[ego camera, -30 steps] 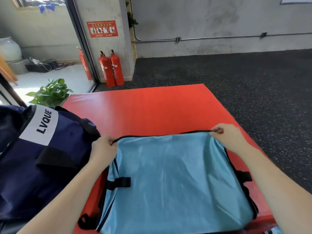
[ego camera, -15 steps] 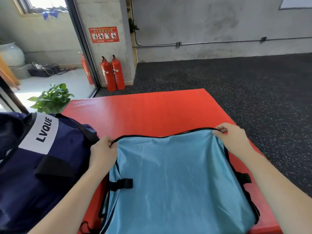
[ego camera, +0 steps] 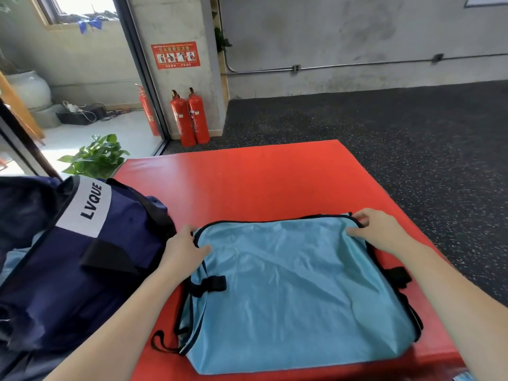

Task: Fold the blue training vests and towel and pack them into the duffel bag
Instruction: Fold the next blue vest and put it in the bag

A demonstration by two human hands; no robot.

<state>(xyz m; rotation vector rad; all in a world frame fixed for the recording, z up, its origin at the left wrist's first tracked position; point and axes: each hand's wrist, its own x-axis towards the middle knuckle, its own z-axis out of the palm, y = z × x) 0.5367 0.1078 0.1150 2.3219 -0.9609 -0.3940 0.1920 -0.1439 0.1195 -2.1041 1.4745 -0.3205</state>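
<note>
Both hands pinch the vest's (ego camera: 297,292) far corners — left hand (ego camera: 182,247), right hand (ego camera: 380,232) — flat on the red mat (ego camera: 261,182); the bag (ego camera: 68,257) is cut off at left — towel not discernible

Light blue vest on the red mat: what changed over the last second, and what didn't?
Both hands kept their pinch on the far corners of the light blue vest, left hand at the left corner, right hand at the right. Its far edge shifted slightly and the fabric wrinkled differently. Nothing was let go. The navy duffel bag stayed beside it on the red mat. The camera view drifted a little.
</note>
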